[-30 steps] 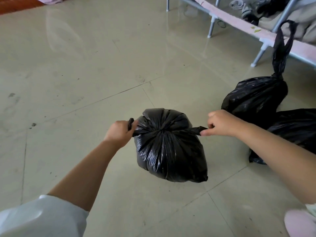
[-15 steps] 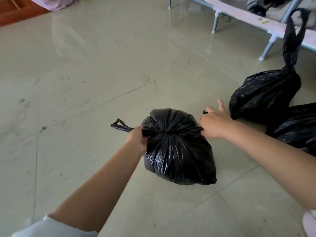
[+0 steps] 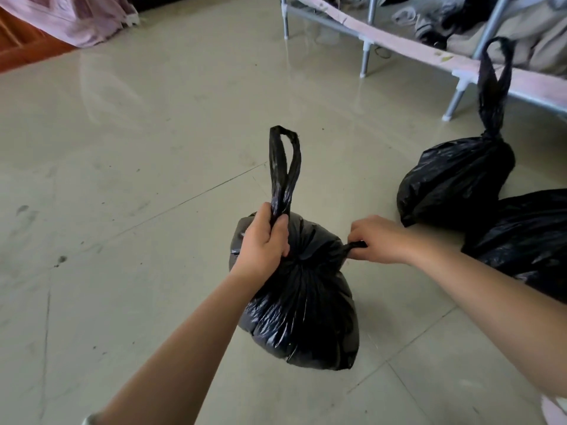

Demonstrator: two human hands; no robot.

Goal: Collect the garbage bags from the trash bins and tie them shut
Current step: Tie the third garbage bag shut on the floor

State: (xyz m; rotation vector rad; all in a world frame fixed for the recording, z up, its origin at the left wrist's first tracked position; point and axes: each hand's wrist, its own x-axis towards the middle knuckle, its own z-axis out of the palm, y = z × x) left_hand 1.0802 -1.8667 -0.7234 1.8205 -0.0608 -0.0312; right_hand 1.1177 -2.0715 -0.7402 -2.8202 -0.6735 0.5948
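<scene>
fingers gripping bag, glossy tiled floor

Third black bag: cut off by right edge, top not visible. Left hand covers near bag's knot area. Right hand hides handle end. Items under bed frame blurred, possibly shoes.

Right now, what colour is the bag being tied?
Glossy black, seen in the head view: the bag.
</scene>
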